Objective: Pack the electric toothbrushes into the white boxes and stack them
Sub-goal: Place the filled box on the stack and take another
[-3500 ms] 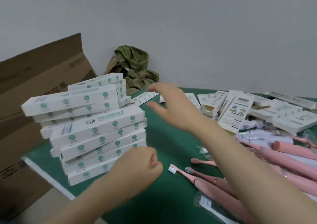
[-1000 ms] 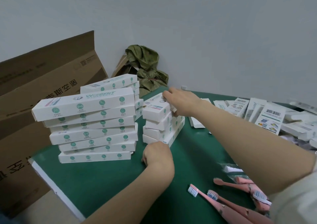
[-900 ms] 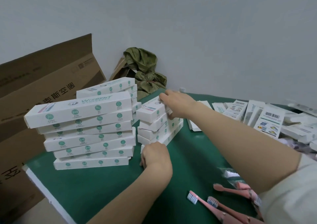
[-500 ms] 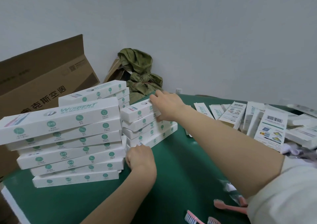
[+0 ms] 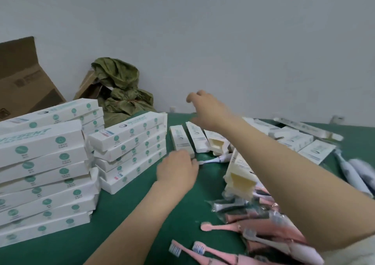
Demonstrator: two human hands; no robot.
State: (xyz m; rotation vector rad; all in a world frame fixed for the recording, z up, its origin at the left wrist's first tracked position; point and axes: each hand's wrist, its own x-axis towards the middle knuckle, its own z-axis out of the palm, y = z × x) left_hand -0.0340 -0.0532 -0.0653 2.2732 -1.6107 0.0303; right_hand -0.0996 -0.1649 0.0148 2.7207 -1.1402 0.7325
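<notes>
Reach for a flat white box [image 5: 181,141]: your right hand [image 5: 205,108] hovers, grip wide, left hand [image 5: 178,169] grip hidden; lift one clear of the stack [image 5: 129,149].

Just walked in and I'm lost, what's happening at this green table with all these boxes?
A person is packing toothbrushes. Their right hand reaches, empty, over loose white boxes at the far side; the left hand rests on the green table. Stacks of closed boxes stand at left; pink toothbrushes lie unpacked nearby.
</notes>
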